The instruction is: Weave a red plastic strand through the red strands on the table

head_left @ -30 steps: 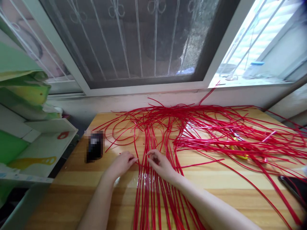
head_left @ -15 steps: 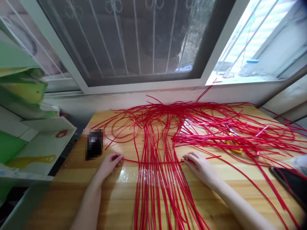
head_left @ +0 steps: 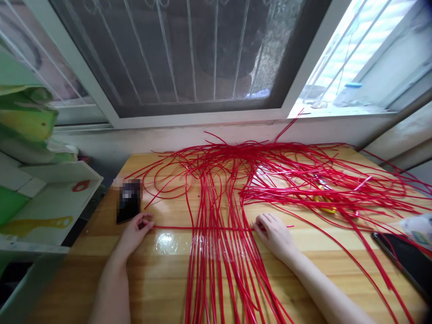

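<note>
A thin red plastic strand [head_left: 173,227] runs crosswise through many lengthwise red strands [head_left: 222,281]. At its left end, my left hand [head_left: 137,230] pinches it between thumb and fingertips. To the right of the bundle, my right hand [head_left: 272,234] has its fingers closed on the same strand, and a short tail sticks out past the hand. Clear tape [head_left: 166,243] lies across the lengthwise strands just below the crosswise one, holding them against the wooden table [head_left: 162,288].
A dark phone [head_left: 129,204], partly blurred out, lies beyond my left hand. Loose red strands [head_left: 297,155] pile up at the back and right, over yellow-handled pliers [head_left: 326,204]. Another black device [head_left: 401,256] rests at the right edge. A window [head_left: 202,114] stands behind the table.
My left hand has moved left, drawing the crosswise strand with it. The tail beyond my right hand is shorter. The view has shifted slightly.
</note>
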A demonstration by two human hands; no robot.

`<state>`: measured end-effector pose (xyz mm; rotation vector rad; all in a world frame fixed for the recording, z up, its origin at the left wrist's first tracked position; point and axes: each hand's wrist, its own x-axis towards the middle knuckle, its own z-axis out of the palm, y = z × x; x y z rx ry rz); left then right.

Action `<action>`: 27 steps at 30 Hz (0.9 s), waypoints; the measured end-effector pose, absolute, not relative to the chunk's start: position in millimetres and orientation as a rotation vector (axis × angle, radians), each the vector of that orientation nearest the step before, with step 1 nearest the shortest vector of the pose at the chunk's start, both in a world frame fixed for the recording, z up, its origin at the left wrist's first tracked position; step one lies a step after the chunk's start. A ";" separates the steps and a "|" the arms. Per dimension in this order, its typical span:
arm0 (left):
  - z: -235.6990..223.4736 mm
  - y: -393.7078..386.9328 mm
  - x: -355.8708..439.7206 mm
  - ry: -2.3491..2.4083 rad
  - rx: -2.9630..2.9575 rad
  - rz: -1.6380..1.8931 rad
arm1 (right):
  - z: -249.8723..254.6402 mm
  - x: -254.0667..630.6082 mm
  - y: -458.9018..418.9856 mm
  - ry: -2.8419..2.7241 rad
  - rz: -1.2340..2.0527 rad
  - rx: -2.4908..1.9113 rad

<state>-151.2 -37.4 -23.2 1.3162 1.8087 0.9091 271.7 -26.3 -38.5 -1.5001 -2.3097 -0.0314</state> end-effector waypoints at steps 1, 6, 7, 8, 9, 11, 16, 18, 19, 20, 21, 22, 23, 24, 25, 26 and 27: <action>-27.0 -37.4 -156.7 1.838 1.359 0.912 | -38.1 269.7 -27.3 -2.306 -0.009 -1.483; -32.8 -39.3 -179.1 2.096 1.453 0.885 | -35.5 264.9 -30.7 -2.281 0.059 -1.443; -29.1 -39.7 -177.8 2.197 1.476 0.887 | -35.4 264.9 -30.9 -2.279 0.062 -1.442; -23.8 -40.0 -173.0 2.314 1.512 0.918 | -35.4 265.0 -31.0 -2.279 0.064 -1.443; -17.6 -40.2 -164.6 2.455 1.588 0.990 | -35.6 265.1 -31.0 -2.279 0.066 -1.445; -4.9 -40.1 -137.7 2.598 1.780 1.197 | -35.8 265.5 -30.7 -2.286 0.069 -1.447; 0.3 -38.9 -52.3 1.859 2.355 0.949 | -34.6 273.2 -28.6 -2.240 -0.071 -1.553; -7.5 -38.4 -32.5 1.793 2.353 0.747 | -34.8 280.4 -28.3 -2.211 -0.196 -1.659; -11.3 -38.3 -27.7 1.803 2.345 0.683 | -35.3 284.2 -28.4 -2.209 -0.258 -1.702; -14.4 -38.3 -25.8 1.823 2.336 0.631 | -36.3 287.5 -28.7 -2.222 -0.308 -1.726; -16.4 -38.4 -26.3 1.840 2.327 0.591 | -37.5 290.1 -29.0 -2.238 -0.347 -1.735; -17.1 -38.7 -28.5 1.846 2.320 0.560 | -38.8 291.6 -29.5 -2.256 -0.372 -1.730; -16.8 -39.1 -31.7 1.840 2.313 0.535 | -40.2 292.0 -29.8 -2.275 -0.386 -1.715; -15.5 -39.5 -35.3 1.820 2.304 0.515 | -41.5 291.3 -30.1 -2.294 -0.392 -1.694; -13.5 -40.0 -38.8 1.788 2.295 0.501 | -42.7 289.8 -30.3 -2.312 -0.392 -1.671; -11.3 -40.6 -42.1 1.750 2.285 0.495 | -43.6 287.7 -30.3 -2.328 -0.391 -1.648; -9.1 -41.1 -44.8 1.707 2.272 0.493 | -44.5 285.3 -30.3 -2.344 -0.387 -1.627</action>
